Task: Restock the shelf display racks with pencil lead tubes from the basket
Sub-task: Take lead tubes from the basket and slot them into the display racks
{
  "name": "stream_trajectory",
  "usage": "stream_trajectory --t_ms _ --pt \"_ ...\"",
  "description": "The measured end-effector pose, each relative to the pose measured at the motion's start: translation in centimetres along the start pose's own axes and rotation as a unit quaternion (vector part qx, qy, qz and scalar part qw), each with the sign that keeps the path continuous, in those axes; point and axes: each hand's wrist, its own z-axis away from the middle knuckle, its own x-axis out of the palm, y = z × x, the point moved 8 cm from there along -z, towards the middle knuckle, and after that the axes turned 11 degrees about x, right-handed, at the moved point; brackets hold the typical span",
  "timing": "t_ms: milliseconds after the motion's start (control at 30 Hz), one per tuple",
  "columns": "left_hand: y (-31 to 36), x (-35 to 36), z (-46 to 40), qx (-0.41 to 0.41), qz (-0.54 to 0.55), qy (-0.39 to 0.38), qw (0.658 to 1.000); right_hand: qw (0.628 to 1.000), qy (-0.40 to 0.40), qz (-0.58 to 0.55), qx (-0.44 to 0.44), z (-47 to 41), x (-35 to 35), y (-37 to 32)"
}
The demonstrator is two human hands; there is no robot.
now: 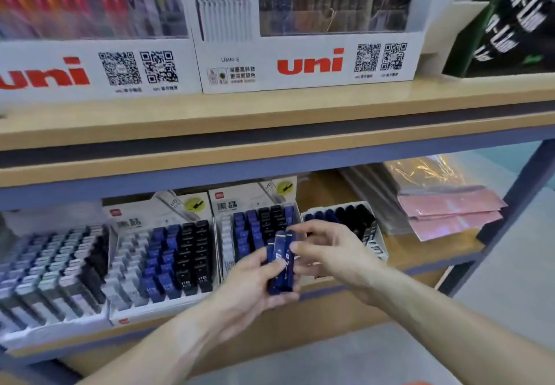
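A small bundle of blue pencil lead tubes (280,263) is gripped upright in the left hand (255,282) before the lower-shelf display racks (258,234), while one tube is pinched by the right hand (327,252), presumably to be separated for slotting.

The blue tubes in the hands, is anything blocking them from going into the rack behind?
Nothing visible blocks them. The blue tubes are held by the left hand, with the right hand pinching their tops, just in front of the display rack. The rack's front is open toward them.
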Motion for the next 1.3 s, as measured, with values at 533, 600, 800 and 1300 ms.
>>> stream_trajectory --t_ms 533,600,800,1300 --pt "-1.0 1.9 -1.5 0.042 0.033 0.037 0.998 0.982 0.17 0.033 -0.07 -2.0 -4.0 0.2" --pt "-1.0 1.9 -1.6 0.059 0.012 0.052 0.997 0.98 0.188 0.028 -0.064 -2.2 -4.2 0.2" --pt "-1.0 2.2 -1.6 0.046 0.008 0.034 0.998 0.983 0.18 -0.024 -0.036 -2.0 -4.7 0.4" --pt "-2.8 3.2 -2.5 -0.027 0.067 0.074 0.995 0.92 0.381 0.075 -0.062 -2.0 -12.8 0.1"
